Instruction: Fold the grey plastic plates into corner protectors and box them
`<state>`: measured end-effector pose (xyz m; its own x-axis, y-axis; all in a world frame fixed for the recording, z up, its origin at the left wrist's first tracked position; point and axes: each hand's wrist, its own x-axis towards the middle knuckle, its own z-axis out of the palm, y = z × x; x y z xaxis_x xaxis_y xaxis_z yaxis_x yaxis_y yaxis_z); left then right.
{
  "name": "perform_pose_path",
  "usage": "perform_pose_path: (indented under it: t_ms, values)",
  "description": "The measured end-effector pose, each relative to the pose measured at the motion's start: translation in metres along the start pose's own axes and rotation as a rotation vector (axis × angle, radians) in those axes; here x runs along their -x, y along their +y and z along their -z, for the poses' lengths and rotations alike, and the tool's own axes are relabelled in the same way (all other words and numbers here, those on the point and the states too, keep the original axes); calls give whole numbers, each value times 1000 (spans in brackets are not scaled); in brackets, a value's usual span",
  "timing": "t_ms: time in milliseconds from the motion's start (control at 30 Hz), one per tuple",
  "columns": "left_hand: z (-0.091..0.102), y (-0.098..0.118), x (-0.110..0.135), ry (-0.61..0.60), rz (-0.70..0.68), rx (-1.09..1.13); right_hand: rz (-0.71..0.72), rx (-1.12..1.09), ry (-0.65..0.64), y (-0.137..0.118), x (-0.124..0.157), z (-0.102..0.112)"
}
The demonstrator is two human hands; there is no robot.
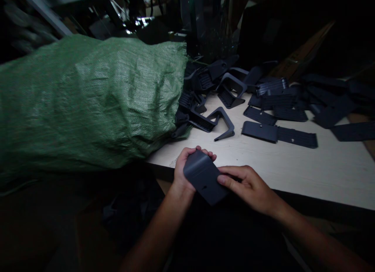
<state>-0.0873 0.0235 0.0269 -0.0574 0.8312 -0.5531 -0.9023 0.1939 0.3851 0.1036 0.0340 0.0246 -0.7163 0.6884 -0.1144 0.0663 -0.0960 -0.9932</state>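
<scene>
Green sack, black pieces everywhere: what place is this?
Likely a small factory or workshop: a green woven sack spills many dark plastic parts onto a pale worktable; left hand and right hand hold one piece.

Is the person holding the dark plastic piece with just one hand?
No, the left hand and the right hand both hold the dark plastic piece between them.

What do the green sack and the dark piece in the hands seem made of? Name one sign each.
The green sack looks like woven plastic, slightly shiny: crisscross weave shows. The dark piece is probably moulded plastic, matt: smooth, curved, small hole.
</scene>
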Motion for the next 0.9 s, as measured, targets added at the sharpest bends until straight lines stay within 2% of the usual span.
perform_pose_path:
  t_ms: [133, 233, 400, 567, 667, 767, 900]
  values:
    - [5, -3, 1, 9, -27, -14, -66, -67, -31, 3, -1, -1]
    - [2, -10, 7, -35, -92, -127, -18, 30, -12, 3, -1, -4]
    - [-3, -21, 17, -109, -318, -363, 97, 114, 73, 2, -2, -14]
    - [0, -24, 20, -148, -425, -405, 173, 137, 81, 5, -2, -17]
    - [3, -24, 22, -120, -474, -404, 206, 149, 108, 7, -3, -20]
    - [5, -22, 21, -91, -448, -361, 201, 160, 139, 8, -5, -26]
    - [7, -19, 15, -151, -283, -235, 185, 219, 215, 9, -7, -39]
